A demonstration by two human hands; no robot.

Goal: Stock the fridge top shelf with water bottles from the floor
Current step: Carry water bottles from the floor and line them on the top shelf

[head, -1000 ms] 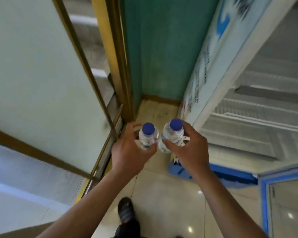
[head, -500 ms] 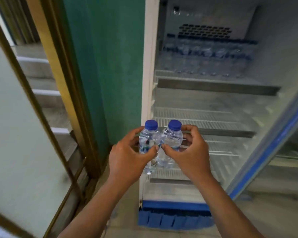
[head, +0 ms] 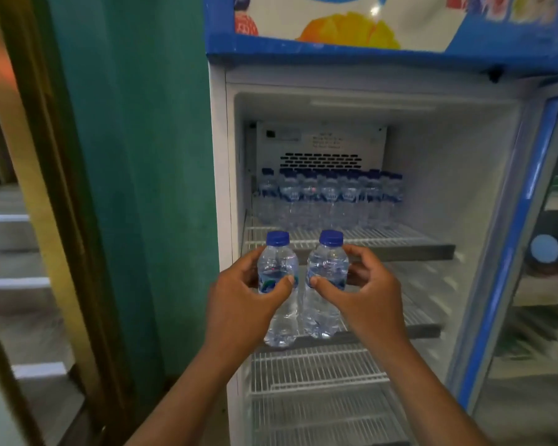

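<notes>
Head view: the fridge (head: 484, 194) stands open, and both hands are raised in front of it, each with a small water bottle. The left hand (head: 239, 304) grips the left bottle (head: 279, 284) around its label, thumb across the front and fingers (head: 250, 257) curled behind. The right hand (head: 364, 297) grips the right bottle (head: 326, 281) the same way, thumb on the label and fingers bent around the far side. Both bottles are upright with blue caps on, side by side and just apart, held in front of the fridge below the level of its top shelf (head: 400, 244). At the back of that shelf a row of bottles (head: 331, 197) with blue caps stands packed together under the vent panel, while the front of the shelf is bare wire. The fridge door (head: 512, 252), blue-edged, swings open on the right side of the fridge. A green wall (head: 136, 156) runs along the left side of the fridge.
</notes>
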